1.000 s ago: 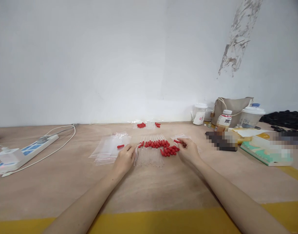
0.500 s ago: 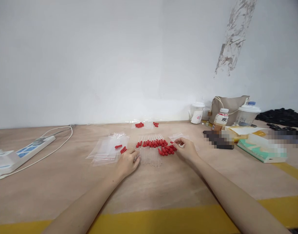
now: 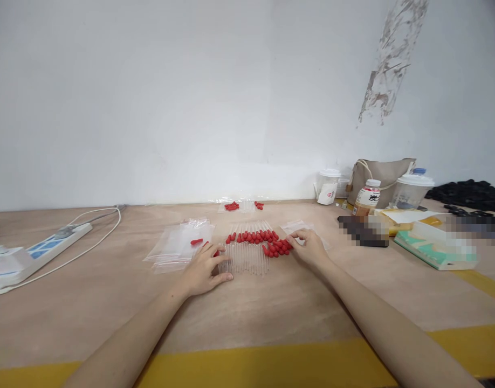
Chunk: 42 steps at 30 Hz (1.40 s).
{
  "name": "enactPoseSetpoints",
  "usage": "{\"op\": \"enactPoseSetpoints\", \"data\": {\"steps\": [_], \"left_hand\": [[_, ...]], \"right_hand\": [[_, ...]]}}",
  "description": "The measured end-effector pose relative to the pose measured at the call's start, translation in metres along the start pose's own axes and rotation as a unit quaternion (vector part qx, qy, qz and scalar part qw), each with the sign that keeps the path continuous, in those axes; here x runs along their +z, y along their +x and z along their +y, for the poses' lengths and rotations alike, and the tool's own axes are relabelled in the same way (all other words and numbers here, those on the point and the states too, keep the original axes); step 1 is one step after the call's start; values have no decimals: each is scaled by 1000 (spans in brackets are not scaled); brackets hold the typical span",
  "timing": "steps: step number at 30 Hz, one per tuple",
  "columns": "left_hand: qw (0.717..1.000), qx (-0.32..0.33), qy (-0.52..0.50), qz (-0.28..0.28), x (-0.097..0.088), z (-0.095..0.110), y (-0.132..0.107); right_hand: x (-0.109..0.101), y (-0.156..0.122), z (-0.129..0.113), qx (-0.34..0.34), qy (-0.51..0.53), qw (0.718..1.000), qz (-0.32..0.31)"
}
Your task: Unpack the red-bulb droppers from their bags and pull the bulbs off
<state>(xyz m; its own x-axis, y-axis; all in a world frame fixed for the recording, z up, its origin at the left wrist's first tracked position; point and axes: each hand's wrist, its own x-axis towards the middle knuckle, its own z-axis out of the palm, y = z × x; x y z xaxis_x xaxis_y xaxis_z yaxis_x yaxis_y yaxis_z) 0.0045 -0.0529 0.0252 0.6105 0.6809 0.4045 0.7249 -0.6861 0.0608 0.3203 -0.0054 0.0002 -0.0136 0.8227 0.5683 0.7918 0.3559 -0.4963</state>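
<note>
Seemingly arranging: left hand (image 3: 204, 268) is resting wide, left of red bulb pile (image 3: 276, 247); right hand (image 3: 309, 247) bordering it, hold unclear; next needing pinch.

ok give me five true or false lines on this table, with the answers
1. A cluster of red bulbs lies between the left hand and the right hand. True.
2. The power strip lies to the right of the right hand. False: the power strip is on the left side of the table.
3. A single red bulb lies on the clear bags at the left. True.
4. The labelled bottle lies on its side. False: the labelled bottle stands upright.
5. The left hand is clenched in a fist. False: its thumb is spread apart from the fingers.
</note>
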Motion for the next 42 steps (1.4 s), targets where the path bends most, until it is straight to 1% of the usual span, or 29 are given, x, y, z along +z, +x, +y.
{"op": "enactPoseSetpoints", "data": {"steps": [4,6,9,12,16,19,22,25,28,31,33,34,35,36,38,40,42], "left_hand": [[1000,3,4,-8,-3,-5,-1],[1000,6,9,-13,-5,-7,-2],[1000,9,17,-17,-9,-9,-3],[1000,9,22,-14,-14,-11,-4],[1000,-3,29,5,-22,-14,-6],[999,-15,35,10,-24,-20,-9],[999,-25,34,6,-23,-26,-13],[999,-29,28,-3,-20,-30,-15],[999,-37,20,-3,-17,-29,-14],[998,-58,16,20,-15,-23,-11],[995,-75,11,58,-13,-16,-8],[993,-81,6,81,-11,-11,-7],[991,-85,1,102,-9,-7,-5],[989,-84,-4,118,-7,-2,-4],[989,-67,-1,129,-2,8,-1],[991,-42,20,128,5,17,0],[990,-20,46,133,13,24,2]], "right_hand": [[0,0,1,41,-1,999,21],[0,0,-2,66,7,998,20],[-1,8,-10,107,-14,994,-13],[2,28,-16,138,-53,988,-53],[17,61,-19,190,-102,971,-100],[31,77,-19,222,-128,956,-143],[42,83,-17,230,-136,946,-184],[43,84,-16,218,-136,947,-193],[32,83,-23,187,-133,960,-159],[13,72,-39,132,-112,979,-111],[3,55,-52,77,-90,989,-88],[-1,45,-57,38,-78,993,-75],[-3,33,-62,-53,-68,995,-51],[-4,21,-65,-127,-67,989,-24],[-1,-3,-70,-227,-77,971,6],[5,-24,-73,-273,-79,958,29],[13,-39,-75,-299,-78,950,42]]}}
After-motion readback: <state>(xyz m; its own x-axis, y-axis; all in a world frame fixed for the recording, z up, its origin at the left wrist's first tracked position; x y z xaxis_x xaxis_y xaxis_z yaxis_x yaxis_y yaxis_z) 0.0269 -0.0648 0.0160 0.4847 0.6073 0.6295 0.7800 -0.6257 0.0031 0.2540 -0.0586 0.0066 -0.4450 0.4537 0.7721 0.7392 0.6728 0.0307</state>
